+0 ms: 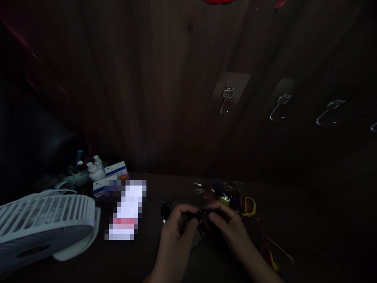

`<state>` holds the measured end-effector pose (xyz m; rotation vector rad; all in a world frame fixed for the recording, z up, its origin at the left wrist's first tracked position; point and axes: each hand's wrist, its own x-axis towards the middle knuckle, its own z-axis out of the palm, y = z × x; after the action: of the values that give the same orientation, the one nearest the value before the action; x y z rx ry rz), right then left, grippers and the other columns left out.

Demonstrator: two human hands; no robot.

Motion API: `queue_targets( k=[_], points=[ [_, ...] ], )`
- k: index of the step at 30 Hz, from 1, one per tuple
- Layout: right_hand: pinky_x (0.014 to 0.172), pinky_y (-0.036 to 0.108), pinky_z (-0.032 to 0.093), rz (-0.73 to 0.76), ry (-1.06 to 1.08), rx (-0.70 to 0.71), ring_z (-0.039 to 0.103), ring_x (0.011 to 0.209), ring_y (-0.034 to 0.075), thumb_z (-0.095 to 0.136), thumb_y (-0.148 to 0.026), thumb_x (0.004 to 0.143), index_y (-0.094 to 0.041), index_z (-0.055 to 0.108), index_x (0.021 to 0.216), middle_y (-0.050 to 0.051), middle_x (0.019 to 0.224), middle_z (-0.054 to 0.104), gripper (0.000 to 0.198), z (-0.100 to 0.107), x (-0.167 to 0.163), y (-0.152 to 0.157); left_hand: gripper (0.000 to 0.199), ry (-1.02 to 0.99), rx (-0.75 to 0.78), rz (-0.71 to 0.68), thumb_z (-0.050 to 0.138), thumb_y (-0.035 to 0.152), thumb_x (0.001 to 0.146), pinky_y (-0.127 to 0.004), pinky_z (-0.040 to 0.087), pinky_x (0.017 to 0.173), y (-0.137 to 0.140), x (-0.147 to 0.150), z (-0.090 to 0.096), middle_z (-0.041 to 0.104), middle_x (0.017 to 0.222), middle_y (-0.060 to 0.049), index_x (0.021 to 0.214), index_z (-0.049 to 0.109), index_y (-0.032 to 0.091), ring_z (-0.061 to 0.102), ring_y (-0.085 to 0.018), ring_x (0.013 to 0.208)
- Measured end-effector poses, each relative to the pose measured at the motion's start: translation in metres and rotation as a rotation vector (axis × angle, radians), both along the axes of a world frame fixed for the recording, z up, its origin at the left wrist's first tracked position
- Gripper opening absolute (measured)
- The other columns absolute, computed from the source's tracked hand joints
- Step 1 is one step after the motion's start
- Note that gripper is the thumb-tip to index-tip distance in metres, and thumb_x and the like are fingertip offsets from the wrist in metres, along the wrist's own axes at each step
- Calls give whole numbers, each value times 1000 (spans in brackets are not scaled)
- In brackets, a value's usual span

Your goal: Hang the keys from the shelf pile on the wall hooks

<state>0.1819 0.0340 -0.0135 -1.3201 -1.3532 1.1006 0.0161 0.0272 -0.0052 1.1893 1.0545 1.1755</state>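
My left hand (176, 240) is closed in a pinch, thumb against fingers, around one side of a small dark object (200, 215). From the other side my right hand (228, 227) pinches the same object or a part joined to it; the dim light hides its kind. Small shiny bits (202, 232) show just below the fingertips. A round black item (165, 211) lies beyond my left hand. Behind my right hand is a tangled heap of small things, with metal pieces (199, 184), a yellow loop (251, 207) and red and yellow cords (269, 251).
A white fan (50, 226) takes up the left side. Beside it are a lit phone-like screen (129, 210), blurred out, small boxes (117, 169) and white bottles (96, 171). Metal hooks (226, 96) are stuck on the dark wooden wall behind.
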Motion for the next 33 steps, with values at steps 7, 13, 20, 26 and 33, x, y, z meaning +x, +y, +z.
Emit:
queue_targets(
  k=[7,13,20,26,33],
  points=[
    [56,26,43,-75,337,-20,51,59,15,64,-41,75,-21,60,78,-1,65,56,20,6,2,0,17,55,-30,-30,55,20,80,-26,53,70,0,2,3,70,89,-3,95,62,21,66,-16,81],
    [44,19,38,-222,561,-116,49,55,11,70,-39,70,-20,58,74,-1,70,60,22,18,2,5,19,135,42,-11,53,24,81,-29,54,73,4,2,-2,71,90,-4,97,64,22,67,-18,84],
    [46,21,41,-183,642,-136,54,52,13,68,-43,71,-19,60,72,-1,63,61,26,17,-2,6,26,251,135,-45,55,26,81,-36,49,91,4,2,-6,71,107,-3,105,64,26,63,-21,103],
    [46,20,41,-96,649,-112,58,61,13,70,-37,70,-19,61,76,-1,71,63,20,24,-7,-3,25,323,209,-15,53,29,83,-35,50,88,5,1,-5,70,107,-2,106,63,26,64,-21,101],
    [68,25,44,-95,474,106,56,73,14,72,-32,68,-21,64,80,-2,76,61,18,19,-8,-13,19,325,354,42,55,33,82,-33,51,81,-2,12,10,71,92,-3,94,65,22,66,-20,88]
  ],
)
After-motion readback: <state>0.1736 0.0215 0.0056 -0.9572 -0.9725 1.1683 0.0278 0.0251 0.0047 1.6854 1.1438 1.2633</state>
